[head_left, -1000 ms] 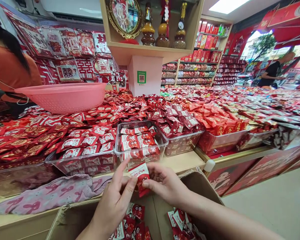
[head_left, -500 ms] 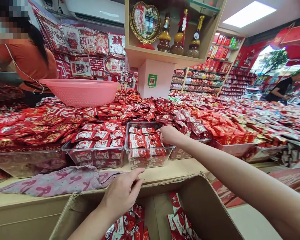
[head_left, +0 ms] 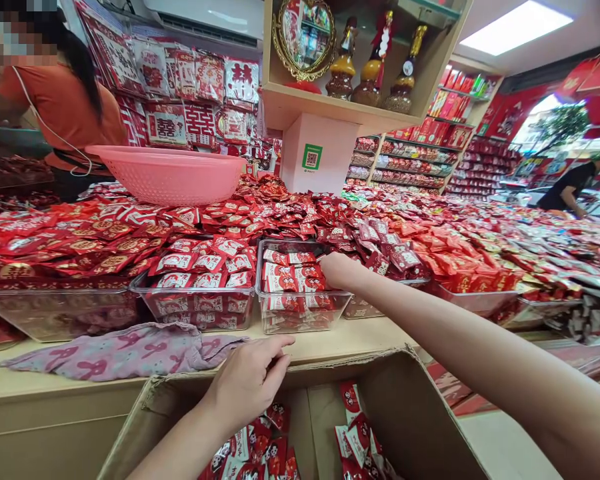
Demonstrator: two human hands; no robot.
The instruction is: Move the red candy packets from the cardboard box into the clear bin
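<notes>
My left hand (head_left: 247,373) hovers over the carton (head_left: 395,393), its fingers half open, holding nothing I see; loose packets (head_left: 275,457) remain below. On the worktop (head_left: 325,345), the clear tub (head_left: 305,325) already holds stacked rows (head_left: 280,283); at its right side, my right hand (head_left: 345,272) curls, fingertips hidden, grip untellable.

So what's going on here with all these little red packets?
Someone has their right hand in the right side of a clear tub of red and white packets. Its fingertips are hidden, so I can't tell if it holds one. Their left hand is over a cardboard box, with nothing to be seen in it. More packets lie inside the box, and a cloth lies left of the tub.
</notes>
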